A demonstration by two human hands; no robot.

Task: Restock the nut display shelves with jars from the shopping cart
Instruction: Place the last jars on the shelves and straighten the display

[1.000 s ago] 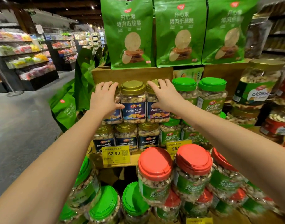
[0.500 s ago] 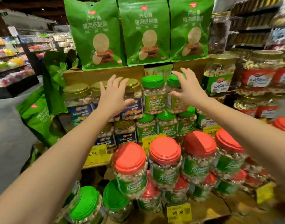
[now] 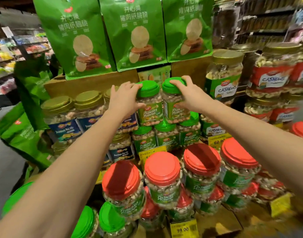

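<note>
Pistachio stock, top of the display stack. My left hand (image 3: 125, 100) grips the left green-lidded jar (image 3: 150, 110); my right hand (image 3: 192, 97) grips the right green-lidded jar (image 3: 170, 100). Both jars stand side by side on the lower jars (image 3: 166, 136), upright, long axis vertical, labels toward me. Risk: an off-centre push may topple them.

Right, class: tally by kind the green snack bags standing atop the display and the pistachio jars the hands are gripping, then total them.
Green snack bags: 3
Green-lidded pistachio jars, one gripped in the left hand, one in the right hand: 2
Total: 5
</note>
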